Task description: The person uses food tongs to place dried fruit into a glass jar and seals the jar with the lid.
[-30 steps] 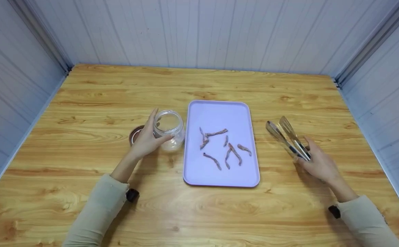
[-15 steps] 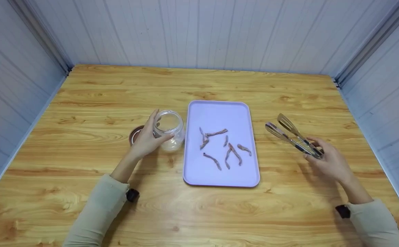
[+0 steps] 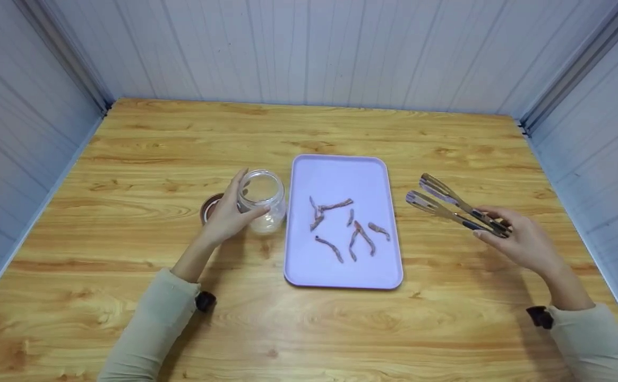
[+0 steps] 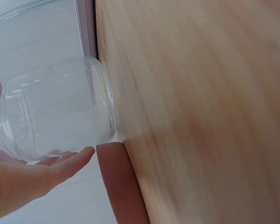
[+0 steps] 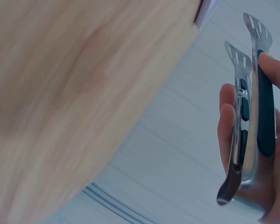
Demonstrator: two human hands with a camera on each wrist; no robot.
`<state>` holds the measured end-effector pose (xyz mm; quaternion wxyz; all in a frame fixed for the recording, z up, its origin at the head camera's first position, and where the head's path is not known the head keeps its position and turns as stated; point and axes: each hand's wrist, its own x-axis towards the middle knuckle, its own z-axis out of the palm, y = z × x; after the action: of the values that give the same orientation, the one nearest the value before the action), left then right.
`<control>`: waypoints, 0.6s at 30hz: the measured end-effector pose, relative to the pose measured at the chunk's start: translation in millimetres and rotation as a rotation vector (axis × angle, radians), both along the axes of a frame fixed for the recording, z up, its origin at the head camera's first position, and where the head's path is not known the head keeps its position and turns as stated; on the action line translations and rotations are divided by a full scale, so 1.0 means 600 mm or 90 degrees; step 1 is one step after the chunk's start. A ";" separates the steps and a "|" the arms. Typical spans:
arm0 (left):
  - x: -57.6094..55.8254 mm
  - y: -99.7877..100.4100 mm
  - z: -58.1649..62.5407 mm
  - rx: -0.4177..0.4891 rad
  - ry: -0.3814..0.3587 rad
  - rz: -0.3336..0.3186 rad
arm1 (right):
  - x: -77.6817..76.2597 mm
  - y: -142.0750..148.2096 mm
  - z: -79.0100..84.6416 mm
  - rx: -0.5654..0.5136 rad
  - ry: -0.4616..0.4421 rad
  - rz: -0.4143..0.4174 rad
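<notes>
My left hand [image 3: 228, 218] curves round a clear glass jar [image 3: 267, 217], fingers at its far side and thumb at its near side. The jar stands upright, without a lid, by the left edge of a lilac tray [image 3: 341, 178]. Several thin brown twisted strips [image 3: 329, 248] lie scattered on the tray. To the tray's right, my right hand [image 3: 526, 241] grips metal tongs [image 3: 447, 204] with dark grip pads. The tongs are held above the table, their two slotted ends apart and pointing left. In the right wrist view nothing shows between the tong ends [image 5: 257, 30].
A reddish-brown round lid [image 3: 206, 208] lies on the wood-grain table [image 3: 197, 138] left of the jar, partly covered by my left hand. Pale panel walls [image 3: 330, 53] enclose the table at the back and both sides.
My right hand has raised the tongs off the table and shifted to the right, turning them to point more leftward. The left hand, jar and tray stay where they were.
</notes>
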<state>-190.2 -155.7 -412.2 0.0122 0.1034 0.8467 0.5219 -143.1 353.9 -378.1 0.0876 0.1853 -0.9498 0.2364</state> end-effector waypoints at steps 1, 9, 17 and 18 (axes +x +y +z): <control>0.001 0.000 0.002 -0.001 -0.005 0.000 | 0.000 -0.001 0.003 0.002 0.003 0.006; 0.027 0.011 0.049 0.030 -0.019 -0.023 | -0.002 -0.015 0.023 0.013 0.034 0.033; 0.008 0.000 0.015 0.021 -0.007 -0.006 | -0.008 -0.033 0.030 0.032 0.036 0.060; 0.004 -0.003 0.008 0.019 -0.004 -0.003 | -0.009 -0.035 0.029 0.034 0.036 0.063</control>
<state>-187.8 -157.3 -407.3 0.0147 0.1037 0.8386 0.5346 -148.5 332.6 -361.0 0.0975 0.2408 -0.9427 0.2095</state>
